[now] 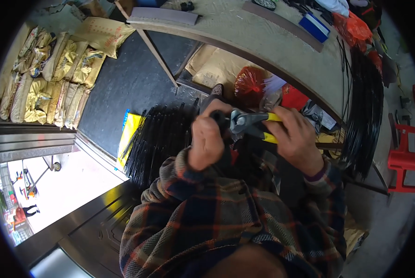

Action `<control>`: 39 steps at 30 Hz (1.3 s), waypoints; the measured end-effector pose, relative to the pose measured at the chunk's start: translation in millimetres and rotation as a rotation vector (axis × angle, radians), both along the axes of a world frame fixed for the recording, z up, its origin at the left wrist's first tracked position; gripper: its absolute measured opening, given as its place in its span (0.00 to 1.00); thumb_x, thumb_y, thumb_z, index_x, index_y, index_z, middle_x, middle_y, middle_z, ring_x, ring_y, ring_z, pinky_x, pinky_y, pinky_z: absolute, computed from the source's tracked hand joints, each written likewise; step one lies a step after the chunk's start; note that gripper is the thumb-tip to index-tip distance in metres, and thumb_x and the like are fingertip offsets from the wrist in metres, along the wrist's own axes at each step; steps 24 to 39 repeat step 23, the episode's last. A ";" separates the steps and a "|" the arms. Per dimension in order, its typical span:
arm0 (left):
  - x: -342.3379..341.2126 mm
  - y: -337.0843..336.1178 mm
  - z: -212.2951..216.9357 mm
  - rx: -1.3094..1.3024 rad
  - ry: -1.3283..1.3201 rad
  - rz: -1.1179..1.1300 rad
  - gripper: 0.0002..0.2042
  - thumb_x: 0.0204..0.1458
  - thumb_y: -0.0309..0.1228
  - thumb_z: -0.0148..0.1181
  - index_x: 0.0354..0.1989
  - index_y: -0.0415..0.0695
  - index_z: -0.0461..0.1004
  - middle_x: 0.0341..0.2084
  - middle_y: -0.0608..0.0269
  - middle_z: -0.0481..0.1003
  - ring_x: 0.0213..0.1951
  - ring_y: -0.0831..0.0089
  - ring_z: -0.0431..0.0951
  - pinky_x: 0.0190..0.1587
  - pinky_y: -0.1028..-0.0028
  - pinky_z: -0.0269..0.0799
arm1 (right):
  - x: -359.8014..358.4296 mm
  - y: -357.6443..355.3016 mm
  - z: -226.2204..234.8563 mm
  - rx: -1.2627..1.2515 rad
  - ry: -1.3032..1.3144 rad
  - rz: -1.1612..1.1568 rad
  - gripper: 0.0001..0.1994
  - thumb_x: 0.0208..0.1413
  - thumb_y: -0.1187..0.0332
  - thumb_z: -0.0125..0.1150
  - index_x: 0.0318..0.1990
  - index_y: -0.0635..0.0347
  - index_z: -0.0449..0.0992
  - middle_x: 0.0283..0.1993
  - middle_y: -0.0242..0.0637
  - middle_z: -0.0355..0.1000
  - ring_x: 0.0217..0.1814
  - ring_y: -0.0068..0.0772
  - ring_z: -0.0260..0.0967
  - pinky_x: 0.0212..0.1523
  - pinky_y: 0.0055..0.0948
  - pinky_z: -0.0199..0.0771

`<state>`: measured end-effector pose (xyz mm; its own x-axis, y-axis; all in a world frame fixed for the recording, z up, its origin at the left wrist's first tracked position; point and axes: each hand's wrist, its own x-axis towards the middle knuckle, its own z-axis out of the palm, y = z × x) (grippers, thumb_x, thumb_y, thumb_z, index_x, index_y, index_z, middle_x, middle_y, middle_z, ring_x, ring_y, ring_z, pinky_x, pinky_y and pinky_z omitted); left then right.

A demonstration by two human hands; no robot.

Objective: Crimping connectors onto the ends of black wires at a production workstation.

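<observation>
My left hand point(206, 139) is closed round a dark, tube-like piece point(220, 119), most of it hidden by the fingers. In my right hand point(299, 141) are end-cutting pincers point(254, 125) with yellow-and-black handles. The pincers' metal jaws point left and meet the end of the dark piece; whether they grip it I cannot tell. Beside my left forearm lies a large bunch of thin black rods point(159, 139). A yellow packet point(131, 132) with a blue edge is at the bunch's left side.
Ahead stands a long grey table point(244, 28) with a blue box point(314, 26) and red plastic bags point(355, 28). More black rods point(362, 111) hang at its right end, near a red stool point(403, 157). Under it sits a red bag point(249, 85). Stacked sacks point(54, 60) are far left, above a doorway.
</observation>
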<state>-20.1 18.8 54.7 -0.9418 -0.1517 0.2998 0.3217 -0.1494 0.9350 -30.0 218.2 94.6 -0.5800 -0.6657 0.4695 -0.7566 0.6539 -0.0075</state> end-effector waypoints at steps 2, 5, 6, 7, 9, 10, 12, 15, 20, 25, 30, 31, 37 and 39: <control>2.9 6.8 0.9 -0.062 -0.038 -0.002 0.38 0.52 0.66 0.24 0.31 0.39 0.69 0.20 0.65 0.69 0.19 0.82 0.64 0.21 0.82 0.57 | -4.3 0.1 4.5 0.088 -0.022 0.016 0.09 0.46 0.71 0.58 0.36 0.62 0.73 0.42 0.39 0.65 0.38 0.37 0.68 0.33 0.31 0.72; 5.7 -5.9 2.1 -0.074 -0.121 -0.118 0.40 0.50 0.68 0.24 0.32 0.39 0.69 0.21 0.67 0.69 0.20 0.83 0.64 0.21 0.83 0.57 | -6.5 -2.3 20.5 0.174 0.025 -0.003 0.12 0.48 0.71 0.56 0.42 0.61 0.73 0.49 0.39 0.63 0.42 0.35 0.68 0.40 0.34 0.71; 6.4 -5.6 1.9 -0.081 -0.125 -0.110 0.40 0.50 0.68 0.24 0.33 0.39 0.69 0.21 0.68 0.69 0.20 0.83 0.64 0.21 0.83 0.56 | -6.2 -3.7 24.4 0.197 0.040 -0.024 0.13 0.49 0.71 0.56 0.43 0.61 0.73 0.50 0.39 0.63 0.43 0.35 0.68 0.43 0.36 0.70; 6.7 -4.2 1.8 -0.089 -0.129 -0.105 0.40 0.49 0.69 0.24 0.34 0.39 0.69 0.21 0.68 0.69 0.20 0.83 0.64 0.21 0.83 0.56 | -8.0 -4.3 27.7 0.222 0.070 -0.031 0.13 0.50 0.70 0.56 0.43 0.61 0.73 0.51 0.39 0.63 0.45 0.35 0.67 0.47 0.38 0.68; 6.0 -3.4 2.2 -0.097 -0.136 -0.122 0.40 0.49 0.68 0.24 0.35 0.40 0.68 0.21 0.68 0.69 0.20 0.83 0.65 0.21 0.84 0.57 | -12.8 -4.2 33.7 0.276 0.134 -0.057 0.13 0.51 0.69 0.55 0.44 0.61 0.73 0.52 0.39 0.62 0.48 0.34 0.66 0.54 0.42 0.64; 5.2 -5.4 2.6 -0.095 -0.142 -0.137 0.40 0.49 0.68 0.24 0.36 0.40 0.68 0.22 0.68 0.69 0.21 0.83 0.65 0.21 0.84 0.58 | -13.1 -5.1 35.9 0.293 0.156 -0.065 0.13 0.51 0.68 0.55 0.44 0.61 0.73 0.52 0.39 0.62 0.49 0.35 0.65 0.56 0.44 0.61; 4.7 -4.8 2.2 -0.069 -0.151 -0.138 0.39 0.49 0.68 0.25 0.37 0.40 0.68 0.24 0.68 0.69 0.22 0.83 0.66 0.22 0.84 0.60 | -14.1 -7.5 39.3 0.324 0.198 -0.074 0.13 0.52 0.67 0.55 0.44 0.61 0.74 0.52 0.39 0.62 0.52 0.36 0.64 0.60 0.48 0.56; 5.5 -2.9 1.1 -0.014 -0.167 -0.109 0.39 0.49 0.68 0.26 0.38 0.41 0.68 0.26 0.67 0.69 0.24 0.82 0.68 0.24 0.84 0.65 | -16.4 -8.0 45.6 0.352 0.225 -0.041 0.13 0.52 0.67 0.55 0.43 0.62 0.74 0.51 0.40 0.63 0.49 0.39 0.64 0.54 0.45 0.62; 6.8 -1.2 5.2 0.010 -0.185 -0.084 0.39 0.47 0.70 0.26 0.39 0.43 0.68 0.30 0.68 0.69 0.28 0.81 0.70 0.26 0.83 0.67 | -17.7 -6.7 55.9 0.450 0.233 0.003 0.12 0.51 0.67 0.55 0.40 0.63 0.74 0.50 0.41 0.64 0.45 0.41 0.63 0.43 0.40 0.67; 7.1 -1.0 9.6 -0.138 -0.196 -0.050 0.43 0.43 0.73 0.26 0.44 0.43 0.68 0.33 0.67 0.70 0.30 0.80 0.70 0.27 0.82 0.69 | -22.7 -3.5 66.0 0.579 0.115 0.034 0.13 0.49 0.67 0.56 0.43 0.61 0.74 0.49 0.41 0.64 0.45 0.39 0.62 0.43 0.40 0.67; 7.1 -1.0 9.6 -0.138 -0.196 -0.050 0.43 0.43 0.73 0.26 0.44 0.43 0.68 0.33 0.67 0.70 0.30 0.80 0.70 0.27 0.82 0.69 | -22.7 -3.5 66.0 0.579 0.115 0.034 0.13 0.49 0.67 0.56 0.43 0.61 0.74 0.49 0.41 0.64 0.45 0.39 0.62 0.43 0.40 0.67; 7.1 -1.0 9.6 -0.138 -0.196 -0.050 0.43 0.43 0.73 0.26 0.44 0.43 0.68 0.33 0.67 0.70 0.30 0.80 0.70 0.27 0.82 0.69 | -22.7 -3.5 66.0 0.579 0.115 0.034 0.13 0.49 0.67 0.56 0.43 0.61 0.74 0.49 0.41 0.64 0.45 0.39 0.62 0.43 0.40 0.67; 7.1 -1.0 9.6 -0.138 -0.196 -0.050 0.43 0.43 0.73 0.26 0.44 0.43 0.68 0.33 0.67 0.70 0.30 0.80 0.70 0.27 0.82 0.69 | -22.7 -3.5 66.0 0.579 0.115 0.034 0.13 0.49 0.67 0.56 0.43 0.61 0.74 0.49 0.41 0.64 0.45 0.39 0.62 0.43 0.40 0.67; 7.1 -1.0 9.6 -0.138 -0.196 -0.050 0.43 0.43 0.73 0.26 0.44 0.43 0.68 0.33 0.67 0.70 0.30 0.80 0.70 0.27 0.82 0.69 | -22.7 -3.5 66.0 0.579 0.115 0.034 0.13 0.49 0.67 0.56 0.43 0.61 0.74 0.49 0.41 0.64 0.45 0.39 0.62 0.43 0.40 0.67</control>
